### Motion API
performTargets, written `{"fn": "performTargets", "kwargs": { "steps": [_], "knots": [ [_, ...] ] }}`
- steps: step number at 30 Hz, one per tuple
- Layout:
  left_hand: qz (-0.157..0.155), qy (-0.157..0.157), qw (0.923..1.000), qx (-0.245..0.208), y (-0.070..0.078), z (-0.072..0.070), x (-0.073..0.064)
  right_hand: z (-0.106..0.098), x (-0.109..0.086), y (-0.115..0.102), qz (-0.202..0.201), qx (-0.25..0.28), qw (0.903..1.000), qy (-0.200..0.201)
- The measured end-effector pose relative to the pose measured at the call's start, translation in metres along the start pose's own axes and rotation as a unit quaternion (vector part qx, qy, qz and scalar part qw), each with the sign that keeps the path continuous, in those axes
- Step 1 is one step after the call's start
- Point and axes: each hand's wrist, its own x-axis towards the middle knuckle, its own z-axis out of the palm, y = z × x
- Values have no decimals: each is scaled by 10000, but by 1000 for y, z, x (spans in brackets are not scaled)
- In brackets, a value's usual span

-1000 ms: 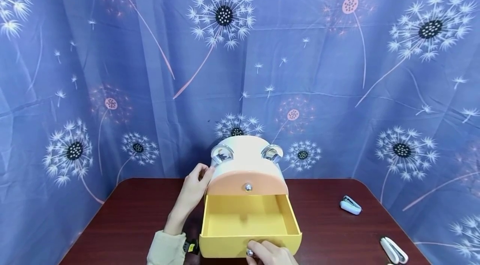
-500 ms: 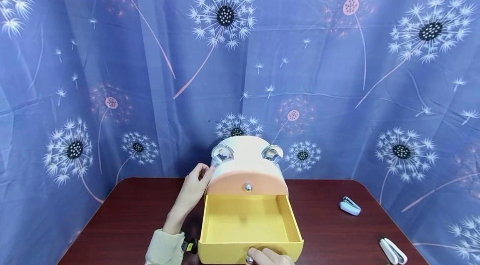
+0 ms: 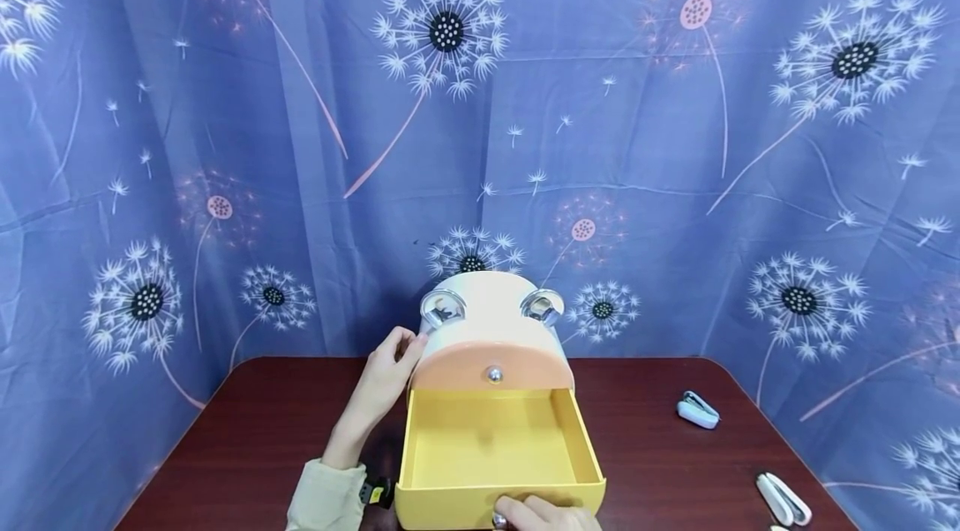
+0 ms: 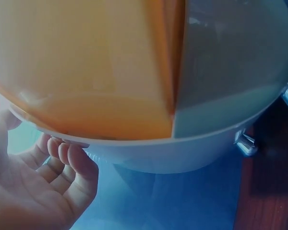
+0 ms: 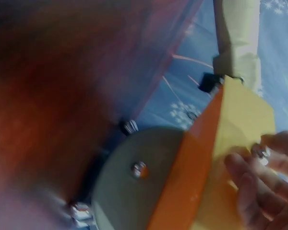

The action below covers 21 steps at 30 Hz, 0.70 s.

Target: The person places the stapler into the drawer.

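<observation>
yellow drawer [image 3: 442, 508] — boxy; right fingers [image 3: 519, 510] pinch shiny knob [image 3: 499, 521]

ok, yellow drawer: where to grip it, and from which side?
I'd take the round metal knob on the front panel of the yellow drawer, coming from the front, the person's side. It juts from an otherwise plain face, so fingertips can likely close around it. The drawer is pulled out, facing the person; the right hand has its fingers there.

Drawer knob [image 3: 499, 521] partly hidden by right fingers [image 3: 517, 508]
</observation>
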Motion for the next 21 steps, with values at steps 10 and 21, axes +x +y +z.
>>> {"fn": "performTargets", "kwargs": {
  "steps": [10, 21],
  "knots": [
    [-83, -26, 10000, -31, 0, -1, 1, -60, 10, 30, 711, 212, 9972, 21],
    [-70, 14, 10000, 3, -1, 1, 0, -119, -31, 91, 3170, -838, 9420, -719]
  ]
}}
